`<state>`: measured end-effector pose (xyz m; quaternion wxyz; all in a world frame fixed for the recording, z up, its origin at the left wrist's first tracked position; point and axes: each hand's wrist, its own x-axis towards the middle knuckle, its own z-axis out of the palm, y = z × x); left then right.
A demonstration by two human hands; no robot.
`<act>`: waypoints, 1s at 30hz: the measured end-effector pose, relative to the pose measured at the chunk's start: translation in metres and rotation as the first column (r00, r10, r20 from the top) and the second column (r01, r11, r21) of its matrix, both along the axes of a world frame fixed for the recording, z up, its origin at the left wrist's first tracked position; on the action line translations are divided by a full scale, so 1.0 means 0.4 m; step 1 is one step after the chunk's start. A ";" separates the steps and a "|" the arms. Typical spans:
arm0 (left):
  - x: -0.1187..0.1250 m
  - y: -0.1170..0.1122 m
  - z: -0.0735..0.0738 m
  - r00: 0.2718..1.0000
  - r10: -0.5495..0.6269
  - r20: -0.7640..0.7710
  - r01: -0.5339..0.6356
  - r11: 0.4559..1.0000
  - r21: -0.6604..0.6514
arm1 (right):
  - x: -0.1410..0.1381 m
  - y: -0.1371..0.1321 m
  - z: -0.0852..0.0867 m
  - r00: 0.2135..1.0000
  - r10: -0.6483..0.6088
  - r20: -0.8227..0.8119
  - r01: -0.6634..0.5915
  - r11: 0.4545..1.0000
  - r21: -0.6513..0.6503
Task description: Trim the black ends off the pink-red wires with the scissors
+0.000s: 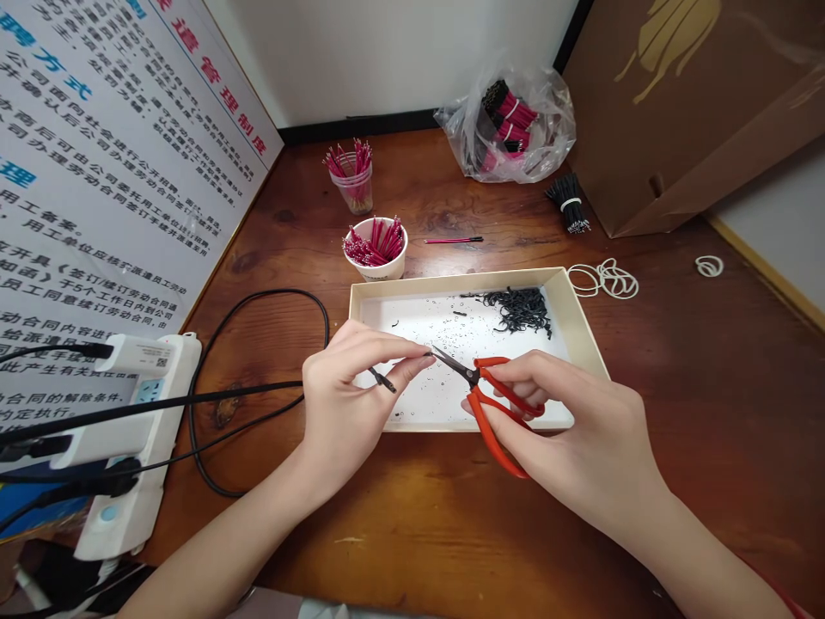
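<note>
Head view: red-handled scissors [496, 413] in right hand [567, 430]

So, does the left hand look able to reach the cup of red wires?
Probably yes. Only the tray's low rim lies between the left hand and the paper cup, so the way looks free. The hand seems to hold a short black wire, which it may need to put down first.

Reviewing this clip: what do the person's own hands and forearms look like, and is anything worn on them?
The left hand and right hand are bare, with no gloves, rings or watch showing. Both forearms are bare too. A thin red edge beside the right forearm may be a sleeve; too little shows to tell.
</note>
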<state>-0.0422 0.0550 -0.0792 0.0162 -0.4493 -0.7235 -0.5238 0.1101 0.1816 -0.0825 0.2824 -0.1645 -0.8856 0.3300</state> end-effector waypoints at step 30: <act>-0.001 0.000 -0.003 1.000 0.002 -0.022 -0.002 1.000 0.008 | 0.002 -0.001 0.001 1.000 0.009 -0.024 -0.009 1.000 -0.004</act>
